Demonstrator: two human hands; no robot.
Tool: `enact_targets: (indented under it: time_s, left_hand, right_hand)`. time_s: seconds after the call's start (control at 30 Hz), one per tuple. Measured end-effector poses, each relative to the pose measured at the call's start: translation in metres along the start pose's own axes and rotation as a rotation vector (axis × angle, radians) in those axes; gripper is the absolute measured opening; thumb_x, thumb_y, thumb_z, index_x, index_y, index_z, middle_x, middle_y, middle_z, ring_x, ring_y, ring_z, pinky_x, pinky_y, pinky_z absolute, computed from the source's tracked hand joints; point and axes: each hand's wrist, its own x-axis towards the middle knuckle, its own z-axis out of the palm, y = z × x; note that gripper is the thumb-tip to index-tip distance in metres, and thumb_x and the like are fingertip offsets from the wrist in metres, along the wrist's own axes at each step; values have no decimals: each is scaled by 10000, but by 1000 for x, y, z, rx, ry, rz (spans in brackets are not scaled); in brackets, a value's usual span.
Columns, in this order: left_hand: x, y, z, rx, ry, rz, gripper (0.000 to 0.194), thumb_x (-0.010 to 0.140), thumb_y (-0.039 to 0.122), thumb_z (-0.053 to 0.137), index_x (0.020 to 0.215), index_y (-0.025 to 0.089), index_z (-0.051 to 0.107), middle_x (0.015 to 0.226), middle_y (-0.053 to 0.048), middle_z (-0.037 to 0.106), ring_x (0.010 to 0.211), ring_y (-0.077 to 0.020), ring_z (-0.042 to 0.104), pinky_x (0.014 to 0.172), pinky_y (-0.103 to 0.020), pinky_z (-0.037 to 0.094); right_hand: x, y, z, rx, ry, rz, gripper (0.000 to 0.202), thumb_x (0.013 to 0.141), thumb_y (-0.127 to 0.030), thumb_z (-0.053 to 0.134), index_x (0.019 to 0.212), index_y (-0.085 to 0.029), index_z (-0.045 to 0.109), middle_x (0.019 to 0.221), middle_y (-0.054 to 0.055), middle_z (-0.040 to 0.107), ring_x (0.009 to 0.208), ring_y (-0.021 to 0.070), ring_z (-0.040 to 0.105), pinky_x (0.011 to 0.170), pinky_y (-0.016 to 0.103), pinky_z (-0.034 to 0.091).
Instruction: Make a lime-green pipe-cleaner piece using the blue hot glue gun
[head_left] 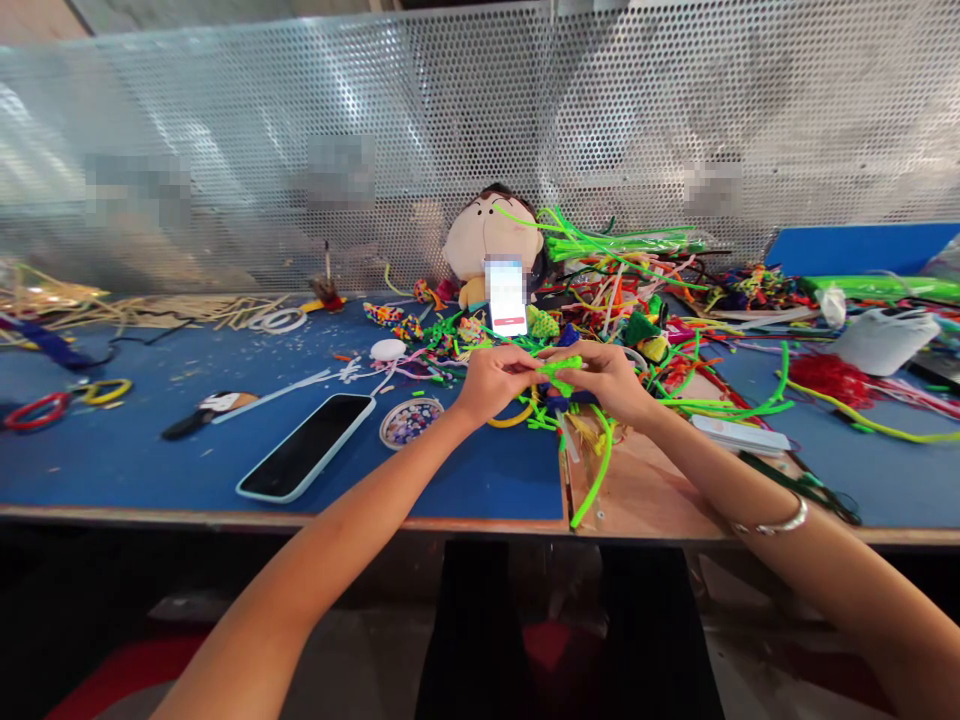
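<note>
A bright green woven piece (561, 374) is held between both hands above the table's middle. My left hand (496, 380) pinches its left side with thumb and forefinger. On the other side, my right hand (609, 378) has its fingers closed on the same piece. One long green strand (598, 480) hangs down below my right hand to the table's front edge. Part of the woven piece is hidden behind the fingers. Short green bits lie on the table just under the hands.
A dark-screened phone (311, 447), a round dish of beads (409, 422) and red-handled scissors (39, 410) lie to the left. A lit phone (508, 298) leans against a plush doll (491, 238) behind the hands. Tangled coloured strands (600, 290) spread rightwards near a white box (739, 434).
</note>
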Motion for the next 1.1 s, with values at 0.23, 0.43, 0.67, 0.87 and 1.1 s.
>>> enact_targets:
  time_s: [0.23, 0.43, 0.67, 0.87, 1.1]
  left_hand:
    - [0, -1, -1, 35, -7, 30, 314, 631, 473, 768, 626, 162, 721, 622, -43, 698, 575, -137, 609, 559, -250, 487]
    - [0, -2, 1, 15, -15, 3, 347, 654, 487, 747, 685, 145, 697, 642, -33, 683, 589, -126, 597, 589, -242, 484]
    - [-1, -8, 4, -63, -148, 9, 406, 745, 469, 682, 997, 165, 589, 901, -42, 665, 749, -126, 613, 691, -237, 490]
    - [0, -2, 4, -36, -245, 17, 516, 771, 503, 645, 1148, 170, 531, 1093, -108, 628, 950, -206, 628, 800, -317, 503]
    - [-3, -7, 8, 59, -317, 116, 568, 766, 489, 653, 1233, 188, 531, 1308, -123, 573, 1237, -273, 514, 1045, -425, 396]
  right_hand:
    - [0, 1, 0, 0, 4, -3, 158, 655, -314, 772, 777, -219, 743, 953, 30, 726, 802, 149, 658, 711, 274, 536]
    - [2, 8, 0, 149, 22, 108, 195, 645, -321, 779, 791, -207, 718, 925, 13, 723, 666, 134, 679, 617, 266, 569]
    - [2, 8, 3, 294, 45, 139, 199, 647, -282, 781, 817, -205, 712, 847, -9, 720, 615, 99, 672, 579, 208, 564]
    - [1, 5, 7, 317, 44, 130, 183, 639, -254, 781, 808, -217, 723, 690, -55, 641, 586, 47, 599, 585, 169, 549]
    - [1, 7, 9, 322, -40, 106, 179, 656, -259, 771, 831, -262, 732, 1138, 8, 663, 989, 141, 633, 692, 203, 558]
